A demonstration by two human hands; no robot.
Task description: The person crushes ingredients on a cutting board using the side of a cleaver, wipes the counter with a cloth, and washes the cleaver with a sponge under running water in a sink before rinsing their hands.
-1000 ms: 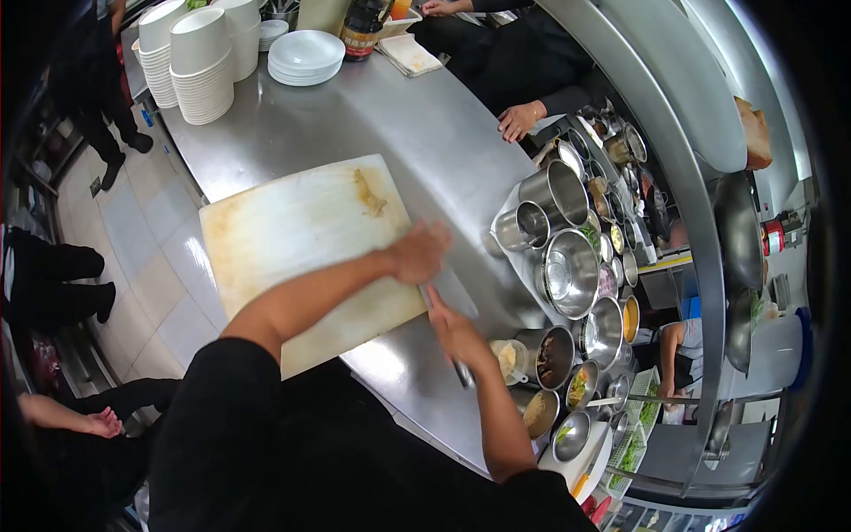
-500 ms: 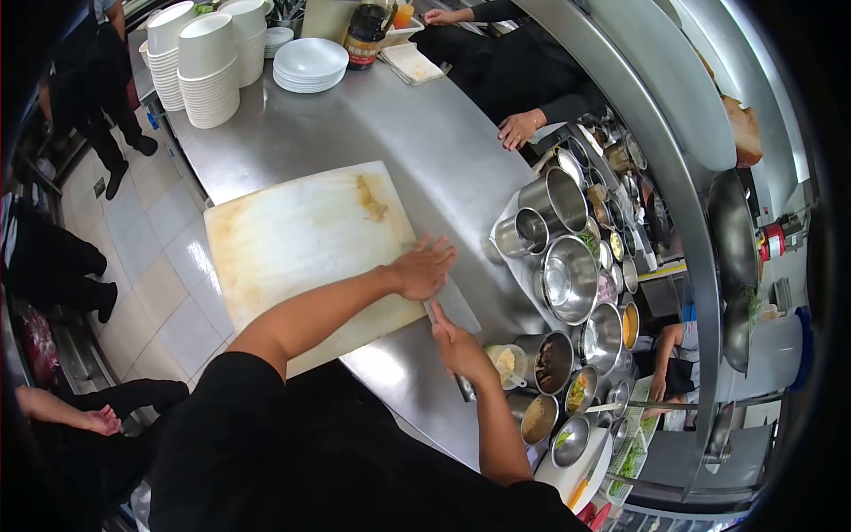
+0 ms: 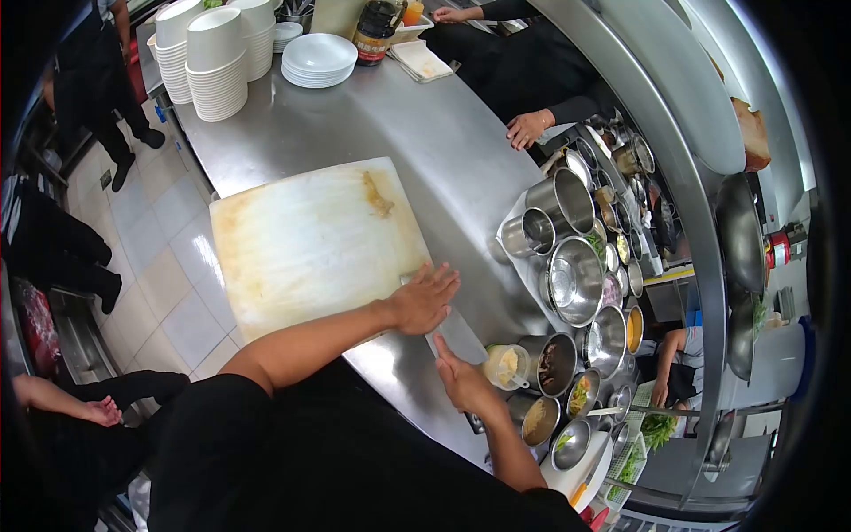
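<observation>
My right hand [image 3: 463,383] is closed round the handle of a cleaver [image 3: 463,339], whose wide flat blade lies at the right edge of the white cutting board [image 3: 301,244]. Only the dark butt of the handle shows below the fist. With fingers stretched and spread, my left hand [image 3: 424,300] lies flat over the blade's far part; whether it presses on the steel I cannot tell. Part of the blade is hidden under it. The board is worn, with yellow-brown stains and a brownish smear near its far right corner.
Steel pots and bowls [image 3: 574,279] of ingredients line the right side. Stacked white bowls [image 3: 217,84], white plates [image 3: 319,60] and a dark jar [image 3: 377,31] stand at the back. A co-worker's hand [image 3: 529,129] touches the far counter edge. Other people stand at left.
Both hands and the cleaver have shifted slightly toward me along the board's right edge. My left hand's fingers remain spread. The view has moved a little.
</observation>
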